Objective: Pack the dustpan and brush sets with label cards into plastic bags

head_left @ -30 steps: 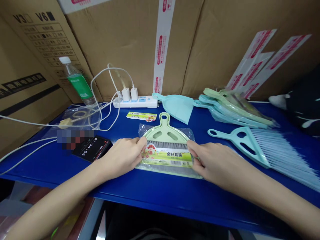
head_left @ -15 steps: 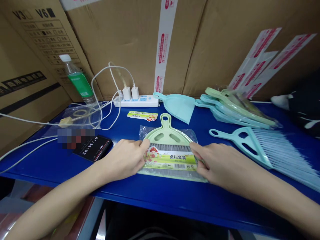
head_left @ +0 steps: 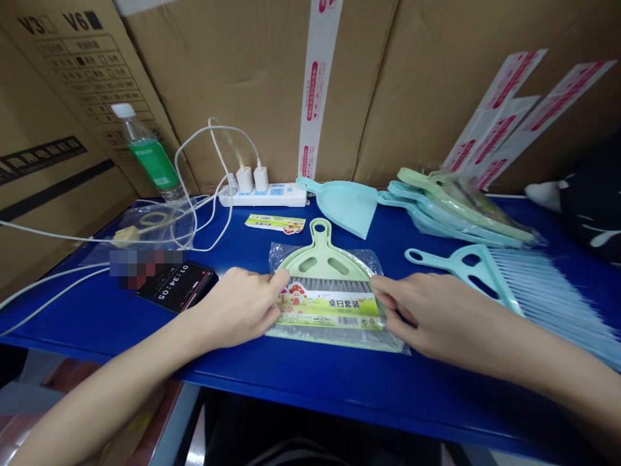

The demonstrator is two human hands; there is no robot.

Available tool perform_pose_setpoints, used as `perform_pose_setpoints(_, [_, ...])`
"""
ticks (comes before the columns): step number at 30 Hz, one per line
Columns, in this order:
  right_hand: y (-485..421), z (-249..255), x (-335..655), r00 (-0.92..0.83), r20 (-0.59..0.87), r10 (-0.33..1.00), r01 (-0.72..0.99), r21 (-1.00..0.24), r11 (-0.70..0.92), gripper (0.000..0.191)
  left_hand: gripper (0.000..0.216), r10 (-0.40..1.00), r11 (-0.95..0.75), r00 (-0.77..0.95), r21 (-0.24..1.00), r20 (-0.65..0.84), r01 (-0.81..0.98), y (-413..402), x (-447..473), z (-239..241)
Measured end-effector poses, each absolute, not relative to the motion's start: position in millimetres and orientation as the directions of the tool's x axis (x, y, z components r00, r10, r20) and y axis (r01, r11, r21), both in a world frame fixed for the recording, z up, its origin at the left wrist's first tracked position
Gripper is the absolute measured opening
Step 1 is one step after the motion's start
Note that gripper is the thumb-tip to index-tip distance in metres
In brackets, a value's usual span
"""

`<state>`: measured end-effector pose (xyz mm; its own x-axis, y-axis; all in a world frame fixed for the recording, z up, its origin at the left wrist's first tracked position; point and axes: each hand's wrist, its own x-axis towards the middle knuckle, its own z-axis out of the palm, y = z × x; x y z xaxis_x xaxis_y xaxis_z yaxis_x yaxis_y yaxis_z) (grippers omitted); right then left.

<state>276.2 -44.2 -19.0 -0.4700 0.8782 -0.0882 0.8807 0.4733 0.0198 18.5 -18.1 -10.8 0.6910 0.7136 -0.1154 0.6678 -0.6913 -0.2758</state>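
A green brush and dustpan set (head_left: pixel 330 268) lies flat on the blue table in a clear plastic bag, handle pointing away from me. Across its grey bristles runs a yellow-green printed label (head_left: pixel 339 305). My left hand (head_left: pixel 245 304) grips the left edge of the bagged set, fingers closed with the thumb on top. On the opposite edge, my right hand (head_left: pixel 412 310) pinches the bag between thumb and curled fingers. Right of that hand rests an unwrapped light-blue brush (head_left: pixel 490 278). Behind the set are a loose light-blue dustpan (head_left: pixel 347 206) and a separate label card (head_left: pixel 275 224).
Several bagged sets (head_left: pixel 456 207) are piled at the back right. A white power strip (head_left: pixel 264 195) with chargers and cables stands against the cardboard (head_left: pixel 242 77). To the left are a bottle (head_left: pixel 155 162) and a phone (head_left: pixel 179 285). The table's front edge (head_left: pixel 310 401) runs close to me.
The fingers of my right hand have loosened slightly and shifted at the bag's right edge. The bagged set stays in nearly the same place.
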Motion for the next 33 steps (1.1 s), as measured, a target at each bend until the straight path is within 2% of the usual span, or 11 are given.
perform_pose_setpoints(7, [-44, -17, 282, -0.515, 0.006, 0.857, 0.856, -0.048, 0.515, 0.020, 0.016, 0.667, -0.719, 0.745, -0.250, 0.014, 0.648, -16, 14, -14])
perform_pose_setpoints(12, [-42, -16, 283, -0.501, 0.029, 0.865, 0.865, -0.032, 0.502, 0.018, 0.026, 0.599, -0.761, 0.785, -0.191, 0.161, 0.620, -14, 12, -15])
perform_pose_setpoints(14, [-41, -15, 282, -0.500, 0.081, 0.862, 0.864, -0.020, 0.503, 0.016, 0.031, 0.542, -0.799, 0.816, -0.176, 0.201, 0.575, -14, 12, -15])
perform_pose_setpoints(16, [-40, -13, 278, -0.554, 0.168, 0.815, 0.824, -0.029, 0.566, 0.015, 0.030, 0.461, -0.853, 0.866, -0.174, 0.195, 0.493, -15, 12, -16])
perform_pose_setpoints(19, [-42, -14, 270, -0.700, 0.263, 0.663, 0.671, -0.075, 0.738, 0.019, 0.023, 0.344, -0.917, 0.926, -0.159, 0.155, 0.367, -16, 12, -19])
perform_pose_setpoints(23, [-44, -23, 263, -0.816, 0.253, 0.519, 0.521, -0.065, 0.851, 0.020, 0.027, 0.299, -0.939, 0.946, -0.139, 0.127, 0.316, -17, 14, -22])
perform_pose_setpoints(28, [-42, -29, 262, -0.845, 0.189, 0.501, 0.500, -0.057, 0.864, 0.023, 0.031, 0.316, -0.939, 0.946, -0.119, 0.077, 0.323, -15, 15, -22])
perform_pose_setpoints(33, [-42, -25, 262, -0.828, 0.171, 0.534, 0.518, -0.131, 0.845, 0.024, 0.034, 0.333, -0.939, 0.942, -0.081, 0.039, 0.335, -15, 15, -21])
